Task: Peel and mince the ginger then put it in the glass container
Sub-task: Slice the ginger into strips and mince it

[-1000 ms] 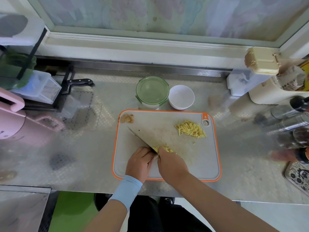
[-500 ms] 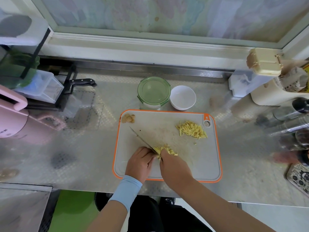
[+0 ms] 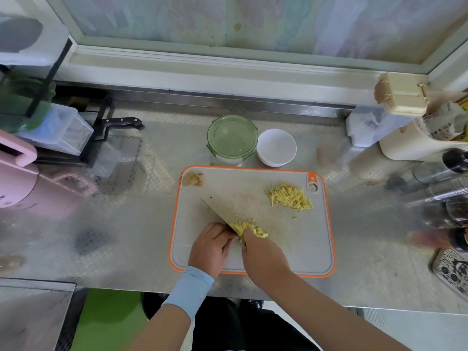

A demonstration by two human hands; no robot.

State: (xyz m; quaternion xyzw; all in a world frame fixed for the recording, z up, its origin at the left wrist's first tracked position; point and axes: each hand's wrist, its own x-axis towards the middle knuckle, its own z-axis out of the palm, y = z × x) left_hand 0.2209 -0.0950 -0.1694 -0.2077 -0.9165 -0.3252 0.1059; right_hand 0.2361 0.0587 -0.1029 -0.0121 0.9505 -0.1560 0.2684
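Grey cutting board (image 3: 304,249), orange rim: reference item for every place below.

**Step in hand (judged):** mincing. The peel is off and the ginger is in strips, not yet fine.
- Right hand (image 3: 263,257), near edge of board: wrapped over what seems to be the handle of the knife (image 3: 217,214). The blade runs from it toward the board's far-left corner.
- Left hand (image 3: 210,245), near-left part of board: fingers curled, knuckles against the blade's left face. I cannot tell whether it pinches anything.
- To do it well: gather the strips crosswise under the edge, keep the fingertips tucked behind the knuckles, rock the blade in short strokes, and sweep strays back in.

**Count**
- Ginger, strips: two heaps. The near heap (image 3: 249,228) lies on the board's near middle, touching the blade. The far heap (image 3: 288,197) lies at the board's far right, well apart from it.
- Peel scraps (image 3: 192,179): one small cluster, far-left corner of board.
- Glass container (image 3: 231,139): one, just behind the board's far edge, green lid on; the lid must come off before filling.
- White bowl (image 3: 276,147): one, beside the container, behind the board.
- Knives: two. One is in use; a black-handled knife (image 3: 121,121) lies well to the board's left.
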